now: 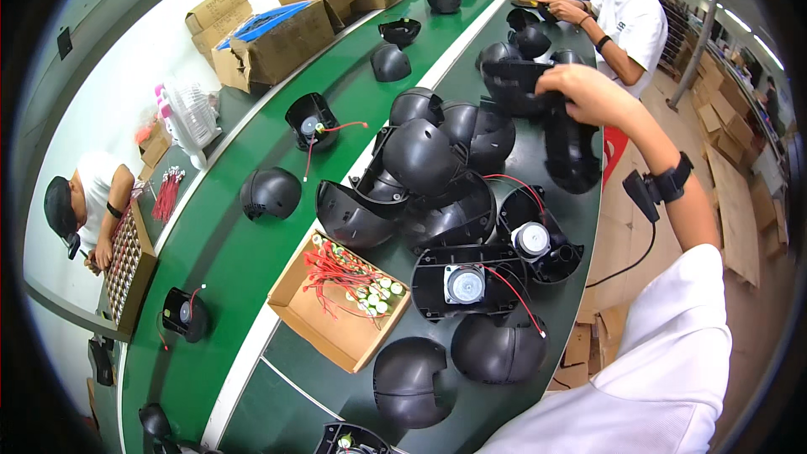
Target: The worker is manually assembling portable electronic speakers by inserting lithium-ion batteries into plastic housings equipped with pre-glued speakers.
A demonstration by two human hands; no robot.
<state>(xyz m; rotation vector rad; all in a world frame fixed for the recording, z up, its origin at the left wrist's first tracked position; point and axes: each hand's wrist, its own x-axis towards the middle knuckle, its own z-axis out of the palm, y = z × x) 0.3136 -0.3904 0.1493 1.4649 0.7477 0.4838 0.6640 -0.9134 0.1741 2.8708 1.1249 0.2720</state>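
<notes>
My right hand (593, 94) reaches to the far right side of the bench, fingers curled over the edge of a slightly blurred black plastic shell (573, 155). Another black shell (511, 88) lies right beside its fingertips. Closer to me is a heap of rounded black shells (424, 155). In front of the heap, two open shells hold round silver speakers, one speaker (465, 285) nearer and one speaker (531, 240) farther, each with red wires. Two rounded shells, one left (410, 380) and one right (498, 349), rest near me. My left hand is not in view.
A cardboard box (315, 332) of small green-and-white parts with red wires stands left of the speaker shells. A green conveyor belt (227, 261) carries spaced-out shells. One co-worker (630, 21) stands at far right, another (92, 202) at left beside a divided tray (128, 265).
</notes>
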